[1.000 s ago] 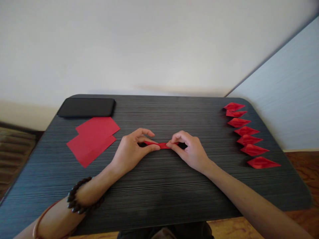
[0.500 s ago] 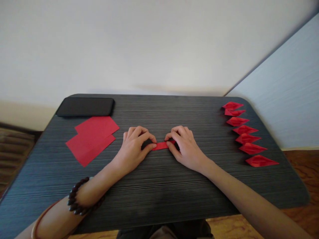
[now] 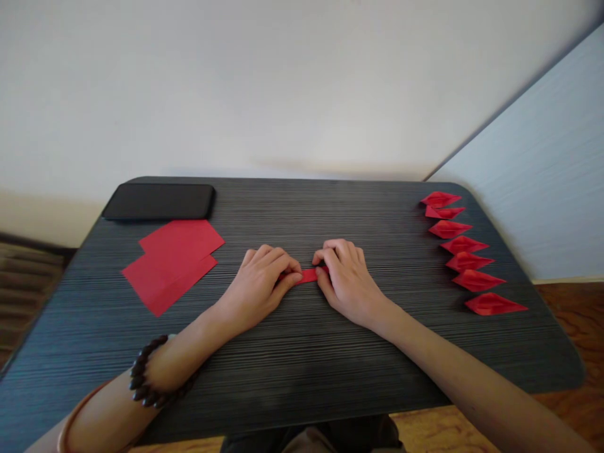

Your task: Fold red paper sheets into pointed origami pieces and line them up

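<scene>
A narrow strip of folded red paper [image 3: 309,275] lies low over the middle of the table, stretched between my two hands. My left hand [image 3: 264,277] pinches its left end between thumb and fingers. At the other end, my right hand [image 3: 344,274] has thumb and curled fingers closed on the paper. Only the short middle length shows; both ends are hidden by my fingers.
Flat red paper sheets [image 3: 172,267] overlap on the left, below a black phone-like slab [image 3: 159,201]. Several folded red paper boats [image 3: 476,280] stand in a column on the right of the dark table [image 3: 302,358]. A wall [image 3: 292,88] rises behind.
My left hand has slid slightly right along the paper strip, so less of it shows between my hands. My right hand has barely moved and keeps its grip.
</scene>
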`<state>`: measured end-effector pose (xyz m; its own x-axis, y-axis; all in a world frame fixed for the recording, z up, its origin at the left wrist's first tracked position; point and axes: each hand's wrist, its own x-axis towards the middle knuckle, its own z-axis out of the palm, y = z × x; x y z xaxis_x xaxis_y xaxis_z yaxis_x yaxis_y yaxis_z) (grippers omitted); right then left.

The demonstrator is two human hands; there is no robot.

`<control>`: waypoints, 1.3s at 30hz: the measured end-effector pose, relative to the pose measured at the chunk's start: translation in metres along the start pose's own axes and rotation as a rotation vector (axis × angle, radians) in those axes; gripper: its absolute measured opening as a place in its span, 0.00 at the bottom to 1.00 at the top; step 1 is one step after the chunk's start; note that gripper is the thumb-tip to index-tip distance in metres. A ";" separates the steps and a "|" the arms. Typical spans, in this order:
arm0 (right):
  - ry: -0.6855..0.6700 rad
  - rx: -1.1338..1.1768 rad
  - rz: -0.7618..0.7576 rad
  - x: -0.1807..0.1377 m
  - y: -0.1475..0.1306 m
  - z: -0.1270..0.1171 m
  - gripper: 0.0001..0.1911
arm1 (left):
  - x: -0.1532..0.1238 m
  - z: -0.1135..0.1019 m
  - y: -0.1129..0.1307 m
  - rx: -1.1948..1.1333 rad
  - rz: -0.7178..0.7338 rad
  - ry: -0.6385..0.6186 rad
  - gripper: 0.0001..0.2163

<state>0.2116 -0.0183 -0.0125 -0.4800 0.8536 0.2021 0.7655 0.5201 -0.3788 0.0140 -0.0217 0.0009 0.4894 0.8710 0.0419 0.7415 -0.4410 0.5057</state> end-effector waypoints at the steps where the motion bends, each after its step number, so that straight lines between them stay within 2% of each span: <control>1: 0.001 -0.007 0.000 0.000 0.000 0.000 0.07 | 0.000 0.001 0.001 0.009 -0.012 0.005 0.08; 9: -0.002 -0.089 -0.005 -0.004 -0.001 0.000 0.07 | -0.005 0.003 -0.001 0.092 -0.086 0.015 0.07; 16: 0.037 -0.028 0.007 -0.005 -0.002 0.000 0.07 | -0.003 0.001 0.000 0.085 -0.075 -0.016 0.08; 21: 0.063 -0.027 0.046 -0.004 -0.005 0.002 0.13 | -0.003 0.002 0.000 0.080 -0.076 -0.011 0.09; 30: 0.061 -0.018 0.058 -0.005 0.001 0.004 0.10 | -0.005 0.001 0.001 0.110 -0.097 -0.017 0.09; 36: 0.086 0.001 0.063 -0.005 0.005 0.006 0.11 | -0.007 0.002 -0.003 0.096 -0.074 0.012 0.08; 39: 0.088 0.008 0.072 -0.005 0.004 0.006 0.11 | -0.009 0.001 -0.006 0.075 -0.009 0.031 0.09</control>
<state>0.2142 -0.0207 -0.0200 -0.3844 0.8881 0.2521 0.7930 0.4574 -0.4024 0.0061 -0.0271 -0.0036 0.4690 0.8808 0.0645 0.7789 -0.4470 0.4399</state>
